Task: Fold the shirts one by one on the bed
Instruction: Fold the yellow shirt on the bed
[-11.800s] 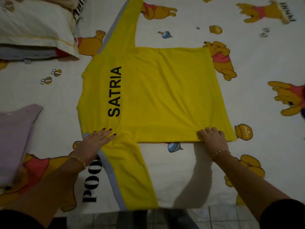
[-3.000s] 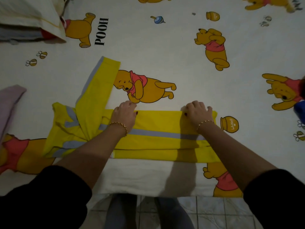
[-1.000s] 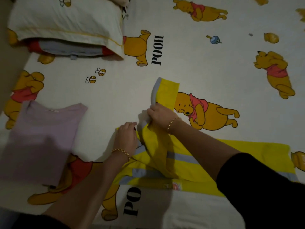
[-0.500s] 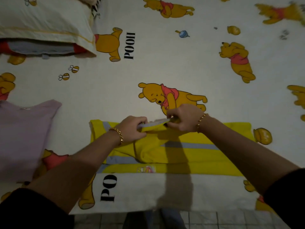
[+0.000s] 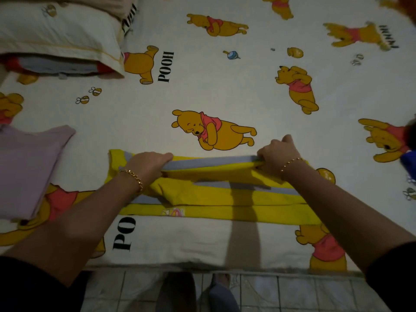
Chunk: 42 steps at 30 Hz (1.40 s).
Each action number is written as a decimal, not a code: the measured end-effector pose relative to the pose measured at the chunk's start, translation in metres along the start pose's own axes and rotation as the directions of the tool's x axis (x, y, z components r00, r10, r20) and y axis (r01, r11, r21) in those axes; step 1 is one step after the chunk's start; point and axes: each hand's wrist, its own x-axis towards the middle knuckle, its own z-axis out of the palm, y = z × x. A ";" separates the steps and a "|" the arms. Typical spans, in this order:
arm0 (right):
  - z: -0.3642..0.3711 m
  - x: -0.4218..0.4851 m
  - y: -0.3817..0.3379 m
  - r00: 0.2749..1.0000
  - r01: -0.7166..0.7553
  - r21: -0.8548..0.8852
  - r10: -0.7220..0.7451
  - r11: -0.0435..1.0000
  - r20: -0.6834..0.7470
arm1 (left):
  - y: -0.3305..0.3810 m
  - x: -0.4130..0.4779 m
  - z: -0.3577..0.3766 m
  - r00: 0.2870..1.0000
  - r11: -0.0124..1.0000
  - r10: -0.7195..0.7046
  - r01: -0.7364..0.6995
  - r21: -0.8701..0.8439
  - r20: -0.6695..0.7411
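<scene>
A yellow shirt [image 5: 216, 199] with grey stripes lies folded into a long narrow band across the near part of the bed [image 5: 225, 91]. Its long sleeve [image 5: 209, 163] is stretched out sideways along the band's far edge, grey stripe up. My left hand [image 5: 146, 164] grips the sleeve at its left end. My right hand [image 5: 278, 154] grips the sleeve's other end, near the right end of the band. The sleeve hangs a little above the folded body between both hands.
A folded lilac shirt [image 5: 27, 170] lies at the left. A pillow [image 5: 58, 32] sits at the far left corner on other bedding. Something blue [image 5: 408, 161] shows at the right edge. Tiled floor [image 5: 270, 291] and my feet lie below the bed's near edge.
The sleeve that stuck out toward the far side has been brought down along the folded band. My hands have moved apart, pulling it straight from left to right.
</scene>
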 end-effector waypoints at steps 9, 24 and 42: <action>0.098 -0.064 -0.017 0.990 -0.036 0.061 0.044 0.998 -0.134 | 0.023 -0.056 0.073 0.975 0.979 0.100 -0.061 0.192 -0.200; 0.108 -0.044 -0.020 0.977 -0.169 0.347 0.202 0.923 -0.061 | 0.045 -0.028 0.084 0.870 0.903 -0.380 0.274 -0.332 -0.315; 0.110 -0.038 -0.010 0.939 -0.345 0.252 0.335 0.904 0.079 | 0.069 0.011 0.086 0.879 0.941 -0.294 0.198 -0.273 -0.375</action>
